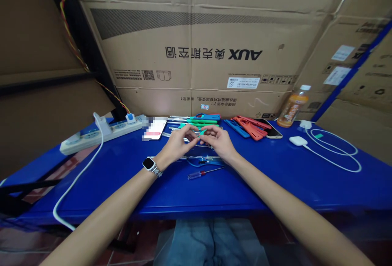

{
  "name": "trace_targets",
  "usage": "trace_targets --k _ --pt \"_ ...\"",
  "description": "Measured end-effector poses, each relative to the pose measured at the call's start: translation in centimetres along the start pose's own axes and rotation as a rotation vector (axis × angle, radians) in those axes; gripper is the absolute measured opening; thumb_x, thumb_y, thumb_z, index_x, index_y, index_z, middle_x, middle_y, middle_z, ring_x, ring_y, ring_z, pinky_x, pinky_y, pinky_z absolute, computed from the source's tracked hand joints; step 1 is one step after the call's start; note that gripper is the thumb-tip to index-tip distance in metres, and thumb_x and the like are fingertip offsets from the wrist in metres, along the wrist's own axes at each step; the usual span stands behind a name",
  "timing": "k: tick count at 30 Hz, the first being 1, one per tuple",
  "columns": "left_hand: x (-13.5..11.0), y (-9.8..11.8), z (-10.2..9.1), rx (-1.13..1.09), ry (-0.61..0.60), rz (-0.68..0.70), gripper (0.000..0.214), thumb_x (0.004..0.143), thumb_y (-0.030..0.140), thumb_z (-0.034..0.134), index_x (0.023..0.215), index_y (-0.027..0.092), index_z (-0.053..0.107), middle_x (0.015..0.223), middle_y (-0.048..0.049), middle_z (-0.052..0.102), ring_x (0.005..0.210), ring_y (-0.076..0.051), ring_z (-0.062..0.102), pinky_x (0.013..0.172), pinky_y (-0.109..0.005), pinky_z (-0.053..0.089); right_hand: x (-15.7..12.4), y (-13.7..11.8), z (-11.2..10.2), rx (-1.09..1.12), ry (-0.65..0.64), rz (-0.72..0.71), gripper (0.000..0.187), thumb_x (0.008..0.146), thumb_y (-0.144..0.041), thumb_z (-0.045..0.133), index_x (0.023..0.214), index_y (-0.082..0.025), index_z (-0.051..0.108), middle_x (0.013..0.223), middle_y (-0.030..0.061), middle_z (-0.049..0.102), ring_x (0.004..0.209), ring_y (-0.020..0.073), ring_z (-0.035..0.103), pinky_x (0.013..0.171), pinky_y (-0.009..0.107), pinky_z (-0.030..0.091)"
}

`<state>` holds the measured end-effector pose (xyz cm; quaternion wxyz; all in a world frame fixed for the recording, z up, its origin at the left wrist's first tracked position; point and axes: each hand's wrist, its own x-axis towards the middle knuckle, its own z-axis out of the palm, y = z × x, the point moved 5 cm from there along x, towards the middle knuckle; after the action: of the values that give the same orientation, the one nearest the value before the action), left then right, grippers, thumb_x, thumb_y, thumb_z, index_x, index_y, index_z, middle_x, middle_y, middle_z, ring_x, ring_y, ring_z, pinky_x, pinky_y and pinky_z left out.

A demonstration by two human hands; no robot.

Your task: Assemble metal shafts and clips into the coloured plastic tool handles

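Note:
My left hand (181,142), with a watch on its wrist, and my right hand (221,142) meet over the middle of the desk. Between their bent fingertips is a small green plastic part (202,132); the fingers hide most of it. Just below my hands lies an opened blue lighter body (192,161) with thin wires and a metal tube. Nearer to me rests a screwdriver (196,174) with a clear purple-and-red handle. Behind my hands, several long-necked lighters (205,121) with green and blue handles lie side by side, their metal tubes pointing left.
Red and blue lighter shells (249,128) lie right of my hands, over a phone (273,130). An orange drink bottle (293,107) and a white charger case (298,141) with a looped cable stand further right. To the left are a white-screened device (158,129) and a power strip (119,129). Cardboard (196,70) walls the back.

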<state>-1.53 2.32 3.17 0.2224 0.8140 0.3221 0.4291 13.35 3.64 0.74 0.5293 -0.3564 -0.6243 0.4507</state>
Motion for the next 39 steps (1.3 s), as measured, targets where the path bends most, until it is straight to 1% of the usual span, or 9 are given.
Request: trace_targets --k 5,8,12,15,19,24,30,34,39 --pt "0.1 0.2 -0.6 -0.041 0.039 -0.014 0.022 0.090 0.033 0.060 0.104 0.017 0.057 0.087 -0.0044 0.067 0.077 -0.016 0.064 0.073 -0.029 0.054 -1.1 -1.9 0.5 -0.411 -0.034 -0.218 0.036 0.088 -0.032 0.057 0.123 -0.022 0.063 0.095 0.0047 0.067 0.076 0.0159 0.061 0.072 0.031 0.051" --pt "0.1 -0.1 -0.4 -0.109 0.030 -0.077 0.025 0.089 0.037 0.063 0.103 0.017 0.058 0.087 -0.0039 0.067 0.079 -0.016 0.065 0.073 -0.029 0.054 -1.8 -2.9 1.0 -0.564 -0.081 -0.324 0.040 0.089 -0.024 0.054 0.129 -0.021 0.058 0.097 0.0051 0.067 0.077 0.0154 0.060 0.073 0.029 0.050" --pt "0.3 -0.5 -0.3 -0.182 0.013 -0.100 0.022 0.091 0.037 0.060 0.096 0.016 0.062 0.083 -0.0035 0.067 0.075 -0.014 0.064 0.069 -0.027 0.052 -1.8 -2.8 0.8 -0.521 -0.050 -0.318 0.041 0.086 -0.026 0.059 0.126 -0.018 0.055 0.089 0.0028 0.067 0.073 0.0146 0.059 0.069 0.028 0.048" --pt "0.4 -1.2 -0.6 -0.299 0.013 -0.133 0.022 0.087 0.037 0.065 0.092 0.015 0.061 0.081 -0.0029 0.066 0.072 -0.013 0.064 0.069 -0.027 0.053 -1.3 -2.0 0.2 -0.424 0.000 -0.217 0.032 0.082 -0.038 0.066 0.107 -0.018 0.063 0.086 0.0027 0.068 0.072 0.0147 0.059 0.065 0.027 0.046" --pt "0.3 -1.6 -0.8 -0.398 -0.082 -0.190 0.025 0.081 0.035 0.072 0.088 0.014 0.060 0.079 -0.0019 0.067 0.073 -0.014 0.066 0.071 -0.028 0.054 -0.9 -1.1 0.2 -0.266 -0.093 -0.117 0.035 0.075 -0.046 0.073 0.094 -0.018 0.065 0.084 0.0029 0.069 0.069 0.0143 0.059 0.061 0.026 0.044" --pt "0.1 -0.8 -1.3 -0.188 -0.201 -0.102 0.016 0.084 0.027 0.069 0.093 0.015 0.067 0.087 -0.0043 0.071 0.078 -0.015 0.065 0.074 -0.028 0.051 -1.4 -1.4 0.8 -0.326 -0.174 -0.152 0.028 0.074 -0.035 0.075 0.091 -0.018 0.063 0.081 0.0004 0.065 0.070 0.0133 0.057 0.064 0.027 0.045" --pt "-0.4 0.2 -1.9 0.137 -0.311 0.048 0.011 0.086 0.023 0.067 0.086 0.017 0.075 0.080 -0.0041 0.067 0.075 -0.016 0.060 0.071 -0.028 0.046 -3.8 -2.9 0.0 -0.721 -0.268 -0.381 0.025 0.085 -0.027 0.065 0.108 -0.017 0.063 0.088 0.0040 0.063 0.084 0.0175 0.058 0.078 0.033 0.046" --pt "-0.9 0.2 -1.6 0.181 -0.404 0.028 0.012 0.086 0.024 0.067 0.090 0.017 0.077 0.083 -0.0046 0.067 0.075 -0.015 0.060 0.070 -0.027 0.046 -6.2 -3.3 -0.9 -1.005 -0.382 -0.562 0.021 0.092 -0.027 0.055 0.101 -0.018 0.071 0.085 0.0065 0.062 0.082 0.0190 0.054 0.076 0.034 0.043" --pt "-1.3 0.0 -1.0 0.242 -0.452 -0.008 0.012 0.086 0.021 0.066 0.089 0.017 0.077 0.083 -0.0044 0.068 0.073 -0.014 0.061 0.069 -0.026 0.046 -6.9 -2.9 -1.1 -1.071 -0.426 -0.592 0.024 0.093 -0.027 0.053 0.088 -0.017 0.074 0.079 0.0058 0.061 0.074 0.0164 0.053 0.070 0.032 0.041"
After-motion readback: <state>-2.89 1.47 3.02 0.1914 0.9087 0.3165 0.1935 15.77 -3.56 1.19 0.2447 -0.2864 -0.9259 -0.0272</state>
